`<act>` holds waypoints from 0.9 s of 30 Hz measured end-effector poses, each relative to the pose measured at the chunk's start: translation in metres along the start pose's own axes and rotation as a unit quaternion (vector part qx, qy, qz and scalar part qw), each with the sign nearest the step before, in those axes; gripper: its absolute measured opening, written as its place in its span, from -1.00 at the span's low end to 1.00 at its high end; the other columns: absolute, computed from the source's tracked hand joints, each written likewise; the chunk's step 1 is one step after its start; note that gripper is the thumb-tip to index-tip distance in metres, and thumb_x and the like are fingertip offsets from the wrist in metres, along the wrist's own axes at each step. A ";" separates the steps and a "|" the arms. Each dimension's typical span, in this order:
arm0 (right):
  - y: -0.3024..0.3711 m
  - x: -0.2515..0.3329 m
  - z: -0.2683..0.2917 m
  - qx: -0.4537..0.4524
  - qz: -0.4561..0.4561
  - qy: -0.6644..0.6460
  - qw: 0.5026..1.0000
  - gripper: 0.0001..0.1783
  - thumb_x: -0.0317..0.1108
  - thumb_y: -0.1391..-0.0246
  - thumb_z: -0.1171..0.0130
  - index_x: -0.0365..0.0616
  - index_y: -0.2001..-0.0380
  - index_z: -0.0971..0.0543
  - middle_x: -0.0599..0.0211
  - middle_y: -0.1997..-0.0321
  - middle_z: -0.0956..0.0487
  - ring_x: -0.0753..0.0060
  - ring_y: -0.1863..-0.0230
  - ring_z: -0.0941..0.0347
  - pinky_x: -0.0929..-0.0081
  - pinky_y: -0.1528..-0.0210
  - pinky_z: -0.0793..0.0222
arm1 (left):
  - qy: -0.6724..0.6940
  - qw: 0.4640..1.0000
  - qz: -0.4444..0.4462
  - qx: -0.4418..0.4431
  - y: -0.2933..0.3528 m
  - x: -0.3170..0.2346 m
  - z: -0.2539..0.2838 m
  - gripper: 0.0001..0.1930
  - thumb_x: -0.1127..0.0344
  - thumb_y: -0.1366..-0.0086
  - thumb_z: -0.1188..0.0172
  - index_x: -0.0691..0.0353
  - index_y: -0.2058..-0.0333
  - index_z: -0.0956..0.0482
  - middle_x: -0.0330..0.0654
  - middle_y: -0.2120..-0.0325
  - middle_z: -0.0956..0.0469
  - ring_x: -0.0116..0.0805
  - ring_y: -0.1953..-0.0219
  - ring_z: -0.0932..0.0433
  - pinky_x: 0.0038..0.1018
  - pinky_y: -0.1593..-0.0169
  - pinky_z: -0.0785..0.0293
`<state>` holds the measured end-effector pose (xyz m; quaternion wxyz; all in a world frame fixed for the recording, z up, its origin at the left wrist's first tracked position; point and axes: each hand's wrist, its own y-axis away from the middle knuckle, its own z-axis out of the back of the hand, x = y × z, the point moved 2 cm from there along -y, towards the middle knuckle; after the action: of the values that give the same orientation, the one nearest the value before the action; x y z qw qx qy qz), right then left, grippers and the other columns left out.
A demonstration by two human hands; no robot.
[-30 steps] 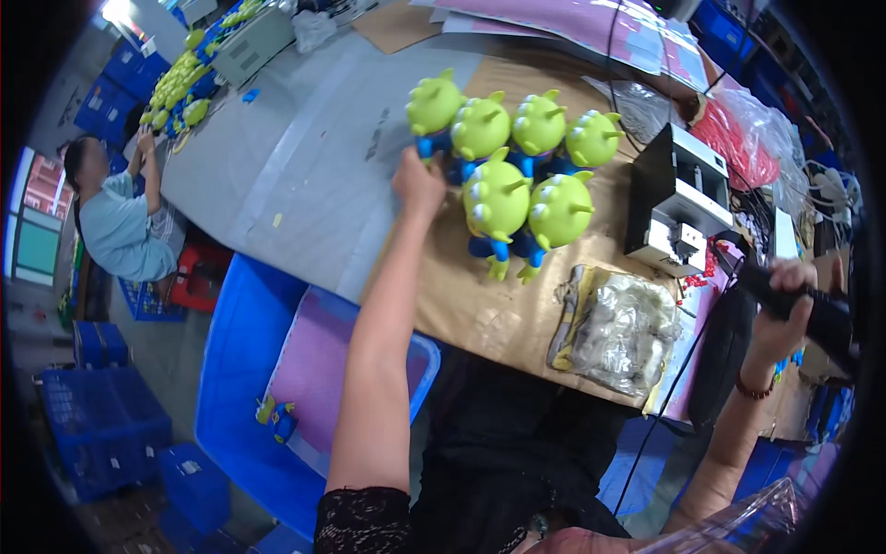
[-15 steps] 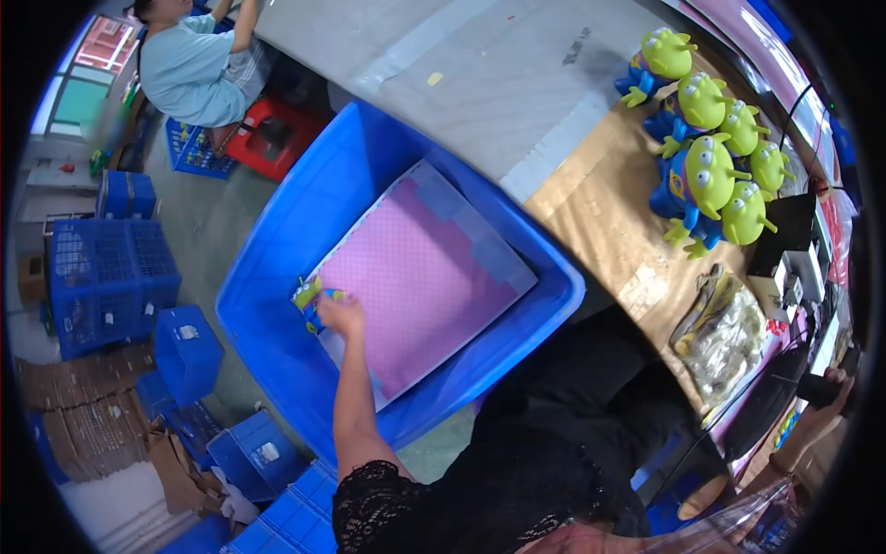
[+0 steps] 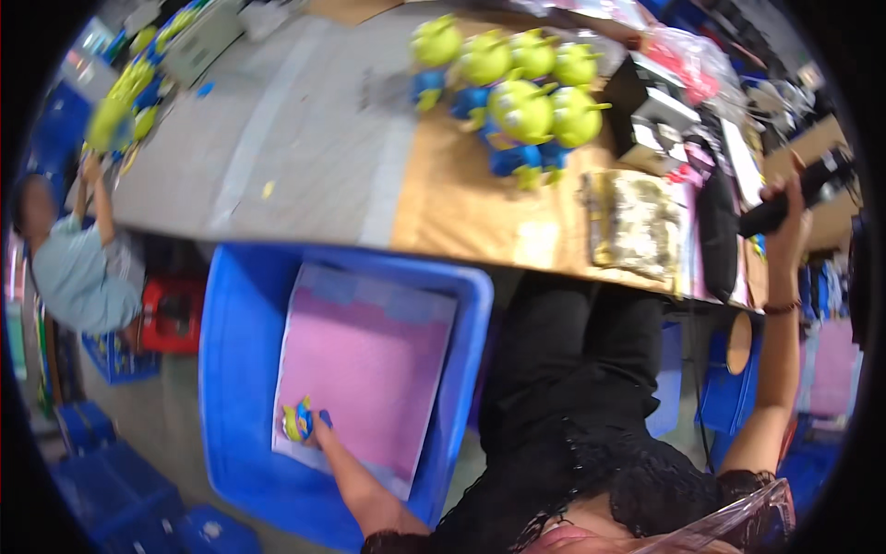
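Note:
My left hand point(image 3: 320, 429) reaches down into a large blue plastic bin point(image 3: 210, 388). Its fingers are closed on a small green-headed, blue-bodied alien toy figure point(image 3: 296, 420), which is at the lower left corner of the pink sheet point(image 3: 365, 369) in the bin. Raised at the far right, my right hand point(image 3: 786, 222) grips a black handheld tool point(image 3: 817, 185) whose exact kind I cannot make out. A cluster of several similar toy figures point(image 3: 521, 113) stands upright on the table, between my two hands and farther away.
The grey and tan table point(image 3: 314, 166) runs along the bin's far side. A clear plastic bag point(image 3: 641, 222) and a black and white box point(image 3: 651, 120) lie at its right. At left, a co-worker point(image 3: 83, 272) sits by a red stool point(image 3: 173, 314), beside more green toys point(image 3: 138, 88). Blue crates point(image 3: 115, 489) stand lower left.
The view has swung round to the right, bringing my right hand and its tool more fully into sight. My left hand stays at the toy figure in the bin.

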<state>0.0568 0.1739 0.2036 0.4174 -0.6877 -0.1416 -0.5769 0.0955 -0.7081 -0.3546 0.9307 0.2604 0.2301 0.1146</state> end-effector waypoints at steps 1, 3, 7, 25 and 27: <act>0.001 0.002 -0.013 0.012 0.004 -0.022 1.000 -0.47 -0.24 -0.30 -0.08 -0.18 -0.27 -0.30 0.43 0.42 -0.40 0.53 0.38 -0.35 0.45 0.20 -0.36 | 0.144 0.979 0.001 0.142 0.022 -0.004 -0.005 -0.23 -0.06 0.04 -0.47 0.16 -0.06 -0.31 -0.11 0.09 -0.46 -0.24 -0.01 -0.45 -0.21 0.04 -0.57; 0.002 0.005 -0.034 0.038 0.017 -0.075 0.996 -0.44 -0.26 -0.31 -0.06 -0.19 -0.30 -0.23 0.41 0.43 -0.39 0.51 0.38 -0.35 0.41 0.20 -0.36 | 0.332 0.877 -0.005 0.347 0.071 -0.019 0.000 -0.43 0.01 -0.07 -0.41 0.14 0.01 -0.44 -0.24 0.11 -0.48 -0.34 0.00 -0.44 -0.24 0.05 -0.57; -0.011 -0.006 -0.029 0.059 0.064 -0.152 0.985 -0.44 -0.38 -0.27 -0.06 -0.23 -0.27 -0.18 0.33 0.45 -0.41 0.44 0.40 -0.37 0.32 0.22 -0.38 | 0.404 0.642 -0.039 0.651 0.316 -0.083 0.051 -0.61 0.13 -0.25 -0.24 0.17 0.01 -0.47 -0.17 0.03 -0.46 -0.22 -0.04 -0.43 -0.17 -0.02 -0.51; -0.149 -0.133 -0.051 0.096 0.067 -0.069 0.991 -0.47 -0.55 -0.10 -0.12 -0.36 -0.16 -0.31 0.31 0.56 -0.50 0.47 0.56 -0.45 0.49 0.40 -0.41 | 0.009 0.317 0.233 0.919 0.816 0.025 -0.109 -0.28 0.10 -0.30 -0.22 0.27 -0.30 -0.12 0.01 -0.21 -0.32 0.02 -0.25 -0.34 -0.13 -0.21 -0.44; -0.154 -0.147 -0.047 0.089 0.020 -0.064 0.994 -0.52 -0.40 -0.04 -0.31 -0.30 -0.02 -0.45 0.36 0.57 -0.55 0.56 0.58 -0.47 0.57 0.47 -0.38 | 0.002 0.468 0.221 0.856 0.806 0.032 -0.097 -0.35 0.13 -0.35 -0.16 0.28 -0.29 -0.15 0.06 -0.23 -0.30 0.04 -0.27 -0.32 -0.17 -0.18 -0.46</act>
<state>-0.1221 0.2752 0.1324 0.4788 -0.6858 -0.2053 -0.5083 0.0006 0.0197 -0.0071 0.1868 0.9688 0.1505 0.0631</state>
